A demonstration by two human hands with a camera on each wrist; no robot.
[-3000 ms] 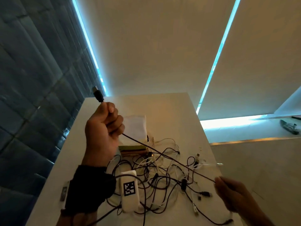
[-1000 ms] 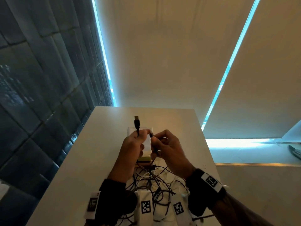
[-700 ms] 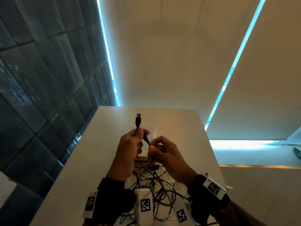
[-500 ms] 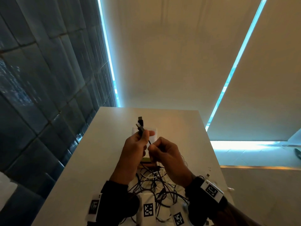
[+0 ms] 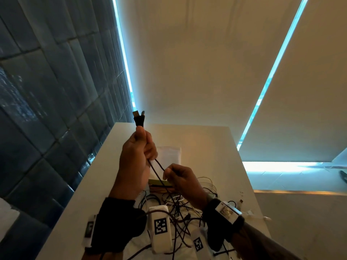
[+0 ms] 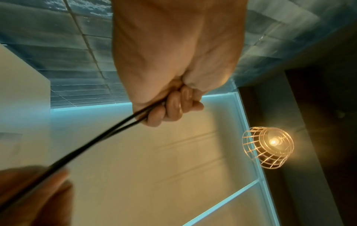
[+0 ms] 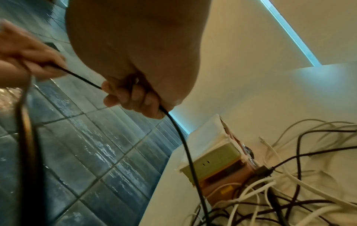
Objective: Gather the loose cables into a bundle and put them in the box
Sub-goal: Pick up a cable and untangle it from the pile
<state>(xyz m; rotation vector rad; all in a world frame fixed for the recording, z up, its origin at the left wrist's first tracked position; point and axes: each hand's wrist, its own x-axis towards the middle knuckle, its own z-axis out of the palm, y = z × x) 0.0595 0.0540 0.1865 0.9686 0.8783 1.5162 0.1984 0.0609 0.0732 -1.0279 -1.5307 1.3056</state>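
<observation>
Dark blue wall tiles rise to the left of a pale table, and roller blinds edged with cold light fill the far side. On the table lies a tangle of loose cables, black and white strands crossing one another, heaped against the near side of the box, which sits toward the middle of the table with a white liner folded over its top.

Raised above the heap, the left hand is clenched round a black cable doubled on itself, so that both plugs stand side by side above the thumb. Two strands leave the fist and run down to the right hand, whose fingers are curled round them just above the tangle; from there the cable drops into the heap.

The cable looks light, limp and smooth-jacketed, so it should slide easily through a loose fist but will spring out of any fold that is not pinched. Its lower length seems threaded among the other cables, and a hard pull would likely drag the whole heap. The sound places to hold are just below the plugs and at each fold as the loops are laid up.
</observation>
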